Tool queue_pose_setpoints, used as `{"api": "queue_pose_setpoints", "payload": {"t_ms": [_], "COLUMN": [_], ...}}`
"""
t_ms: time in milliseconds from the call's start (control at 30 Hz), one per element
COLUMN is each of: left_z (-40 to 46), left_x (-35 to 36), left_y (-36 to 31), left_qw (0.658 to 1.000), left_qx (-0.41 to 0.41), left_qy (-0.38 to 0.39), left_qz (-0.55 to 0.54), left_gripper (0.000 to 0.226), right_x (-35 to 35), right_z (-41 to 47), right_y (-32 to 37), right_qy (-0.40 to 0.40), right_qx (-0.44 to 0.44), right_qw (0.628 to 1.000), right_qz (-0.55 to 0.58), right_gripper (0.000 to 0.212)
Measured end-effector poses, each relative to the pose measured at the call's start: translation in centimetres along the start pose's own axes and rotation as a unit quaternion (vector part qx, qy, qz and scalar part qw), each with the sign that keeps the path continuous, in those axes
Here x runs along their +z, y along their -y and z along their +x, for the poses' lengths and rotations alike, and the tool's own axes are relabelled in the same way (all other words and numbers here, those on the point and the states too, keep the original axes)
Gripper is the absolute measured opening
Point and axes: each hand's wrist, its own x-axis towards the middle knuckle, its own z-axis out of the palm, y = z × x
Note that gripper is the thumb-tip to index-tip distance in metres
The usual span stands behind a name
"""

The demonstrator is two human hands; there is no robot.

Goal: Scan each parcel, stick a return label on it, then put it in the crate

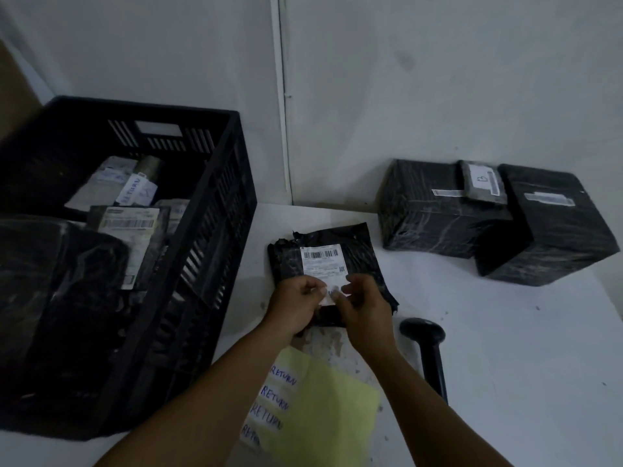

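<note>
Both hands meet over a small black parcel (332, 264) that lies on the white table (505, 348) just right of the crate (215, 203). The left hand (296, 306) and the right hand (365, 306) have curled fingers and pinch a small white label (327, 294) between them, above the parcel's near end. This near end is hidden under the hands. The writing on the label is too blurred to read.

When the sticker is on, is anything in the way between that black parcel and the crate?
Nothing visible. The black parcel lies on the white table right beside the black crate, with bare table between. The crate's side wall stands higher, so it must be lifted over. The crate already holds parcels.
</note>
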Motion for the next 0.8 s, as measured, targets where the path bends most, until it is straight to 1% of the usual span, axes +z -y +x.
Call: {"api": "queue_pose_setpoints", "payload": {"t_ms": [67,200,300,367,500,567,667,800], "left_z": [1.1,3.3,4.7,5.3,6.4,6.8,7.1,7.6], "left_x": [0.2,0.6,1.2,1.5,2.0,2.2,2.5,2.3], "left_y": [-0.1,0.0,0.0,0.4,1.7,2.4,3.3,3.7], "left_qw": [1.0,0.993,0.984,0.971,0.928,0.913,0.902,0.901], "left_qx": [0.008,0.045,0.048,0.05,0.067,0.06,0.077,0.039], "left_qy": [0.001,-0.028,-0.052,-0.077,-0.118,-0.126,-0.153,-0.178], "left_qz": [0.026,0.102,0.161,0.22,0.347,0.383,0.397,0.393], "left_gripper": [0.004,0.011,0.024,0.027,0.027,0.028,0.027,0.028], "right_x": [0.2,1.1,2.0,2.6,3.5,3.9,4.5,4.9], "right_z": [1.4,4.1,5.7,6.5,7.4,7.4,7.3,7.1], "right_y": [-0.3,-1.1,-1.5,-1.9,-2.9,-3.3,-3.8,-4.5], "right_qy": [0.002,0.005,0.01,0.009,0.034,0.03,0.021,-0.033], "right_qx": [0.02,0.051,0.051,0.037,0.023,0.029,0.033,0.052], "right_qw": [1.0,0.996,0.993,0.989,0.965,0.96,0.949,0.936], "right_qz": [-0.02,-0.067,-0.103,-0.144,-0.258,-0.276,-0.312,-0.348], "right_gripper": [0.021,0.011,0.01,0.012,0.02,0.022,0.029,0.043]}}
